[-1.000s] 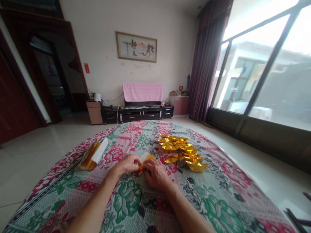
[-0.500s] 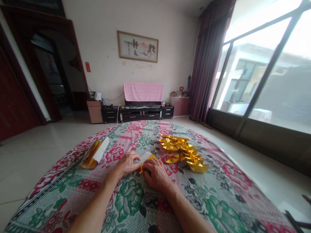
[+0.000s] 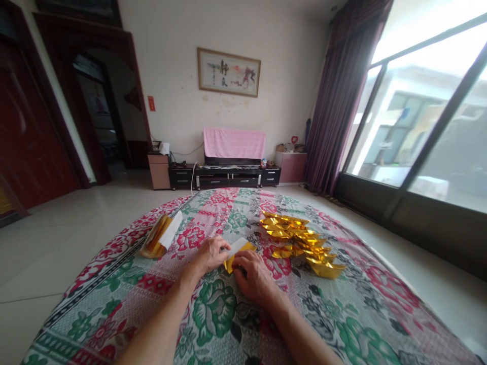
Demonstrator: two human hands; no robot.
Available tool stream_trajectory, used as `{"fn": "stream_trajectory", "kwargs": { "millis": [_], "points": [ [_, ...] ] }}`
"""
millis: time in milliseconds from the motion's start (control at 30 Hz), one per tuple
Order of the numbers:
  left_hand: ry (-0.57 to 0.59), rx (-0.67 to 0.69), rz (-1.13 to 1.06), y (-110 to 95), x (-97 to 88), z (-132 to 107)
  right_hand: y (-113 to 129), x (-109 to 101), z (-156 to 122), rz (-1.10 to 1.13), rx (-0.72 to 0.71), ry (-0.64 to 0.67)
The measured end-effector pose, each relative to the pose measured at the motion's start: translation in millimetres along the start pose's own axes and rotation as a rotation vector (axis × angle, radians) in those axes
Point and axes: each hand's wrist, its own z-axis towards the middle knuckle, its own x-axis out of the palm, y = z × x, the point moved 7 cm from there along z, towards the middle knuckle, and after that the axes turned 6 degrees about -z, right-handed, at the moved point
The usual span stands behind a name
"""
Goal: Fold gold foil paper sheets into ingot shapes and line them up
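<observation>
A small sheet of gold foil paper (image 3: 239, 250), gold on one side and white on the other, lies partly folded on the round table. My left hand (image 3: 211, 255) pinches its left edge with fingers closed. At the sheet's near right corner, my right hand (image 3: 255, 274) presses down, fingers curled on the paper. A heap of several folded gold paper ingots (image 3: 300, 243) lies just right of my hands. To the left sits a stack of unfolded gold sheets (image 3: 161, 235) with a white sheet on top.
The table wears a floral cloth (image 3: 213, 314) in red, green and white. Beyond it is pale tiled floor, a low black TV cabinet (image 3: 228, 176) under a pink cloth, a dark doorway at left, and purple curtains beside large windows at right.
The camera has turned slightly left, so everything sits further right in the picture. My hands stay on the gold sheet, the fingers barely shifting along its fold.
</observation>
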Motion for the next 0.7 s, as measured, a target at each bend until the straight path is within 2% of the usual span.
{"fn": "stream_trajectory", "kwargs": {
  "millis": [300, 500, 700],
  "points": [
    [-0.016, -0.029, -0.053, 0.1, 2.9, 4.5, -3.0, 3.1, 8.0, 0.051, -0.045, -0.018],
    [0.142, -0.12, -0.164, 2.8, -0.6, 1.0, -7.5, 5.1, 10.2, 0.062, -0.035, -0.035],
    [0.244, -0.071, -0.103, -7.3, -2.8, -2.7, -9.5, 6.2, 9.6, 0.03, -0.012, -0.034]
  ]
}}
